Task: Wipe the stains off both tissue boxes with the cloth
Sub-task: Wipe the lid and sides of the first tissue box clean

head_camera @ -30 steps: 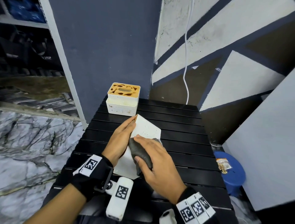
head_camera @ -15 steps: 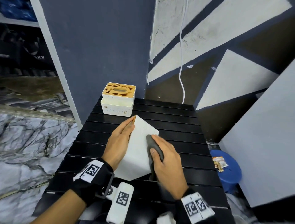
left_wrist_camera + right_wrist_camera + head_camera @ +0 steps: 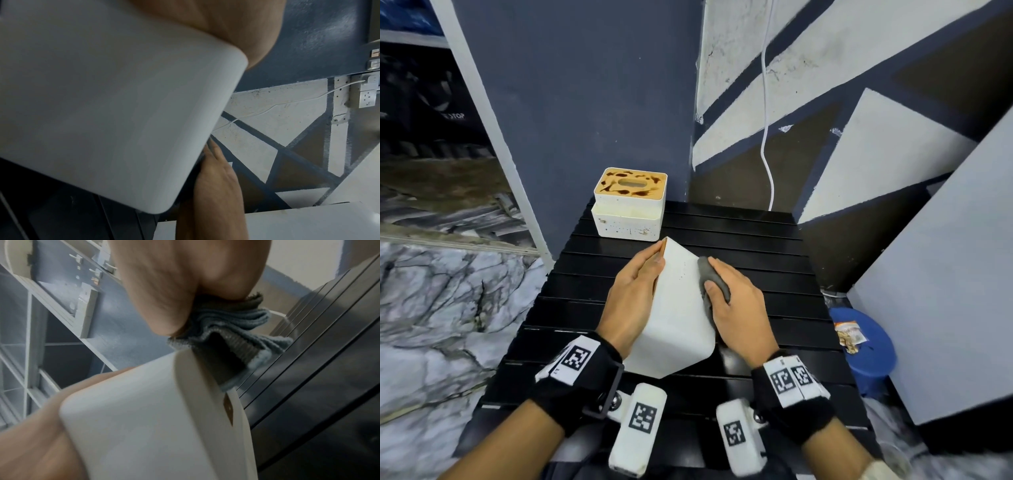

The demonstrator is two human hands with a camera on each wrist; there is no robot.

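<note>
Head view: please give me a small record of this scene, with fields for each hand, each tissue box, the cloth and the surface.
left hand: lies flat against the left side of the near tissue box, steadying it
right hand: holds the cloth against the box's right side
near tissue box: white, tipped over, a few small specks visible
far tissue box: upright, wooden lid with dark brown stains
cloth: grey, bunched under the fingers
table: black, slatted

My right hand (image 3: 185, 280) grips the bunched cloth (image 3: 232, 331) against the white box (image 3: 144, 418). My other hand (image 3: 30, 426) holds the box's far side above the black counter (image 3: 318, 369).
</note>
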